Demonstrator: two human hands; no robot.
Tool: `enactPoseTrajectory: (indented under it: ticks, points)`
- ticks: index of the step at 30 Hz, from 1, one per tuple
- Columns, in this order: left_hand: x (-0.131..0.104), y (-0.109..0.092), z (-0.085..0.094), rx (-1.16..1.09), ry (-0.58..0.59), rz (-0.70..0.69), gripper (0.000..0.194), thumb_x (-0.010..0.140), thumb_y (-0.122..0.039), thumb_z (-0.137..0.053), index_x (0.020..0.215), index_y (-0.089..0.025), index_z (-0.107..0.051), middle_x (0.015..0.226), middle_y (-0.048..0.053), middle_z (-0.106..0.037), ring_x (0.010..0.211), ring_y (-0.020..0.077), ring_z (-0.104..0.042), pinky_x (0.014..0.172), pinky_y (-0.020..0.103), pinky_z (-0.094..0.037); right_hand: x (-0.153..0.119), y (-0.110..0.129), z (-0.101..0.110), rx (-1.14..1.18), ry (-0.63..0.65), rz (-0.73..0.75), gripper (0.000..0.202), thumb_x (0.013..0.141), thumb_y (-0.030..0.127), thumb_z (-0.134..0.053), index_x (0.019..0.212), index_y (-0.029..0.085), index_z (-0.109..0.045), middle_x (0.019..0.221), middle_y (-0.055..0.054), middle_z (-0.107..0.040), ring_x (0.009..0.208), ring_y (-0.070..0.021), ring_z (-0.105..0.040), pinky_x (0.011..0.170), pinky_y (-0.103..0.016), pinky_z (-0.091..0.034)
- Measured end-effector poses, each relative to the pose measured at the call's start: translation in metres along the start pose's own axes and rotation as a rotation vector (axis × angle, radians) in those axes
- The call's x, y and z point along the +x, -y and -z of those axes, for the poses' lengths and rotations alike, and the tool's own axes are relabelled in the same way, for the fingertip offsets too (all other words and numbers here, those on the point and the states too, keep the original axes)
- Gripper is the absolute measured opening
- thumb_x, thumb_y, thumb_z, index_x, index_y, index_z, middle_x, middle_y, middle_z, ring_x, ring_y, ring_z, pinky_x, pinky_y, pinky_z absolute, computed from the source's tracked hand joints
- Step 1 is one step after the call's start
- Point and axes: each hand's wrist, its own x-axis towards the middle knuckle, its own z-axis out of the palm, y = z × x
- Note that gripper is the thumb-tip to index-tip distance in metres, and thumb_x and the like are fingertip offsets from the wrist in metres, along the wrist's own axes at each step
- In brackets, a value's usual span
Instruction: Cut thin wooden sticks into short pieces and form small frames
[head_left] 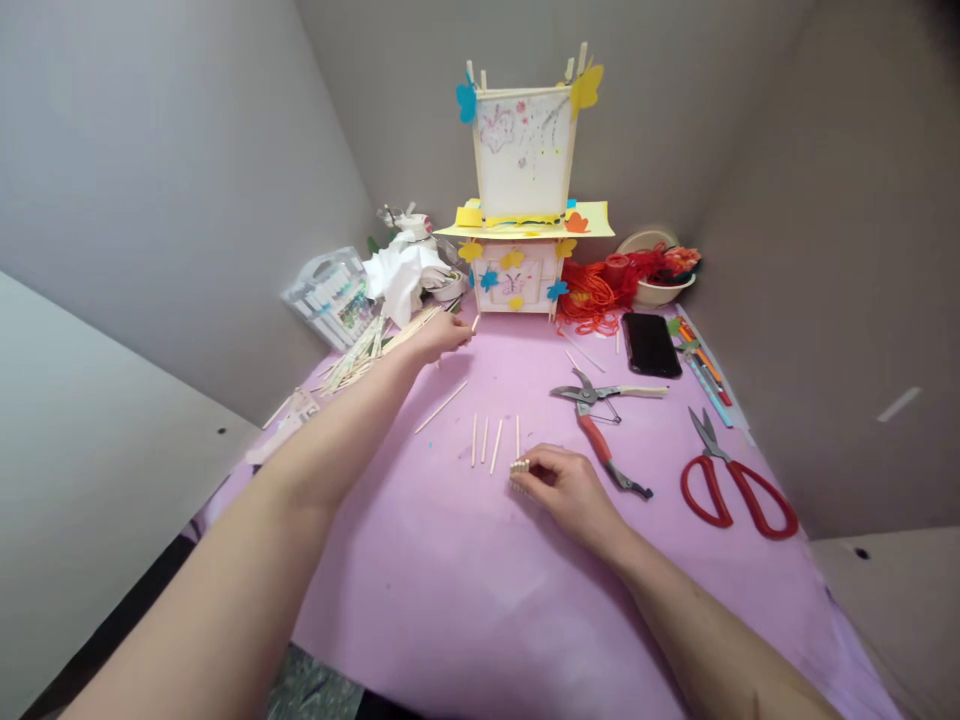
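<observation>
My left hand (444, 336) reaches to the far middle of the table, its fingers closed on a small wooden stick (475, 323) whose tip points up beside the decorated paper lantern (514, 276). Nearer me, my right hand (562, 486) pinches a bundle of short wooden sticks (519, 467), their cut ends facing left. Several short sticks (484, 441) lie roughly side by side just beyond and left of that bundle. A longer stick (441, 407) lies slantwise between my two hands. Red-handled pruning shears (594, 428) rest with spread handles to the right of my right hand.
Red-handled scissors (721, 480) lie at the right, near a black phone (651, 345) and pencils (702, 352). Red yarn (600, 292) and a bowl (664, 292) stand behind. Loose sticks (356, 355), white tissue (405, 272) and a marker case (330, 298) fill the back left.
</observation>
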Motion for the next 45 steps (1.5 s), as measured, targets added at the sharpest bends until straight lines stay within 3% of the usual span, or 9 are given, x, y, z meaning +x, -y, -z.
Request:
enactPoseTrajectory:
  ticks: [3, 6, 9, 12, 15, 23, 34, 45]
  points:
    - [-0.063, 0.005, -0.004, -0.381, 0.171, -0.058, 0.011, 0.079, -0.022, -0.054, 0.079, -0.015, -0.062, 0.081, 0.009, -0.067, 0.07, 0.0126, -0.061, 0.063, 0.024, -0.048, -0.001, -0.002, 0.0, -0.004, -0.007, 0.01, 0.012, 0.081, 0.022, -0.058, 0.071, 0.019, -0.065, 0.073, -0.002, -0.064, 0.068, -0.0146, -0.057, 0.065, -0.026, -0.043]
    - [-0.132, 0.009, -0.025, -0.576, 0.216, -0.077, 0.009, 0.075, -0.024, -0.057, 0.079, -0.016, -0.058, 0.075, 0.003, -0.065, 0.067, 0.0112, -0.06, 0.064, 0.023, -0.049, -0.002, -0.006, -0.001, -0.005, -0.02, -0.005, 0.011, 0.08, 0.025, -0.059, 0.075, 0.018, -0.067, 0.075, -0.003, -0.066, 0.07, -0.0153, -0.058, 0.066, -0.027, -0.043]
    - [-0.181, 0.011, -0.054, -0.617, 0.17, -0.122, 0.011, 0.076, -0.026, -0.059, 0.08, -0.016, -0.059, 0.073, 0.001, -0.064, 0.068, 0.0122, -0.06, 0.067, 0.025, -0.05, -0.004, -0.009, -0.002, 0.003, -0.021, -0.015, 0.013, 0.08, 0.026, -0.059, 0.077, 0.018, -0.068, 0.076, -0.003, -0.066, 0.071, -0.0153, -0.058, 0.066, -0.026, -0.044]
    - [-0.203, 0.012, -0.076, -0.528, 0.085, -0.185, 0.01, 0.078, -0.025, -0.058, 0.083, -0.017, -0.062, 0.078, 0.002, -0.067, 0.074, 0.0135, -0.062, 0.072, 0.025, -0.05, -0.005, -0.009, -0.001, 0.012, -0.015, -0.015, 0.014, 0.079, 0.027, -0.06, 0.078, 0.017, -0.068, 0.077, -0.003, -0.066, 0.071, -0.015, -0.058, 0.066, -0.026, -0.044]
    - [-0.208, 0.011, -0.086, -0.413, 0.039, -0.24, 0.01, 0.081, -0.023, -0.058, 0.086, -0.018, -0.065, 0.083, 0.001, -0.069, 0.077, 0.014, -0.063, 0.074, 0.025, -0.049, -0.005, -0.008, 0.0, 0.016, -0.004, -0.017, 0.015, 0.079, 0.028, -0.06, 0.077, 0.016, -0.068, 0.078, -0.003, -0.067, 0.071, -0.0149, -0.059, 0.067, -0.026, -0.045]
    - [-0.21, 0.008, -0.092, -0.264, -0.055, -0.319, 0.011, 0.084, -0.022, -0.06, 0.09, -0.021, -0.069, 0.086, 0.0, -0.072, 0.08, 0.0139, -0.065, 0.077, 0.024, -0.048, -0.006, -0.006, 0.0, 0.022, -0.004, 0.006, 0.014, 0.08, 0.028, -0.061, 0.08, 0.017, -0.069, 0.08, -0.003, -0.067, 0.073, -0.0144, -0.06, 0.068, -0.026, -0.045]
    - [-0.209, 0.012, -0.098, -0.26, -0.11, -0.382, 0.01, 0.084, -0.02, -0.061, 0.089, -0.02, -0.069, 0.081, 0.0, -0.072, 0.074, 0.0129, -0.065, 0.07, 0.023, -0.049, -0.006, -0.009, -0.001, 0.009, -0.012, -0.001, 0.011, 0.079, 0.027, -0.062, 0.079, 0.018, -0.069, 0.078, -0.003, -0.067, 0.073, -0.0153, -0.061, 0.067, -0.026, -0.046]
    - [-0.21, 0.015, -0.098, -0.241, -0.134, -0.416, 0.011, 0.082, -0.017, -0.059, 0.089, -0.016, -0.068, 0.081, 0.002, -0.07, 0.073, 0.0138, -0.063, 0.069, 0.024, -0.048, -0.008, -0.008, -0.007, -0.056, -0.042, 0.137, 0.009, 0.081, 0.021, -0.061, 0.08, 0.019, -0.069, 0.079, -0.003, -0.066, 0.074, -0.0153, -0.059, 0.069, -0.026, -0.045]
